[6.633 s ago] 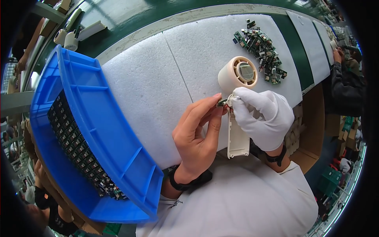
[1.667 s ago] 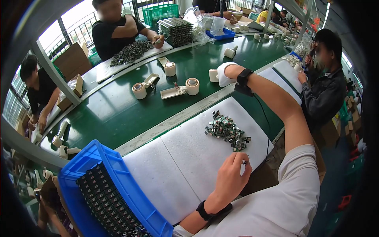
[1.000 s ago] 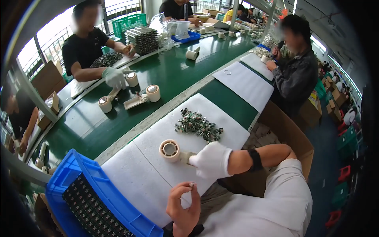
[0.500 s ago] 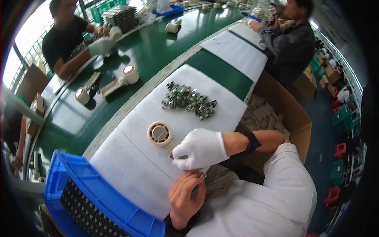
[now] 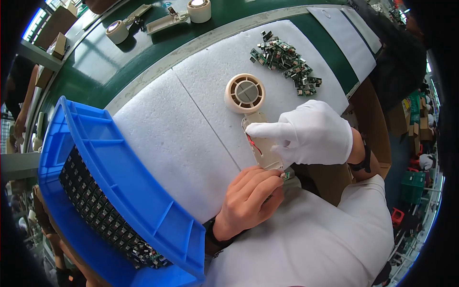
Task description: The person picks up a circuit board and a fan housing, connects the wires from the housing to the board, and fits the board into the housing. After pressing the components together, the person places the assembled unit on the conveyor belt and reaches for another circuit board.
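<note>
A cream handheld fan (image 5: 233,105) lies on the white foam sheet, its round grilled head away from me. Its handle half is open toward me, and a red wire (image 5: 254,143) shows inside. My right hand (image 5: 311,136), in a white glove, lies across the handle from the right, index finger and thumb closed about it. My bare left hand (image 5: 249,201) is at the handle's near end, its fingers curled together. A small green circuit board (image 5: 287,176) sticks out of the left fingertips.
A heap of small circuit boards (image 5: 287,62) rests on the foam sheet (image 5: 177,129). At left stands a blue bin (image 5: 126,158) with rows of boards. More fan parts (image 5: 167,21) lie on the green belt (image 5: 86,71). A cardboard box (image 5: 375,110) is at my right.
My view has swung down and left, bringing the fan and blue bin closer. The gloved right hand now stretches its index finger over the handle, and the red wire has come into sight.
</note>
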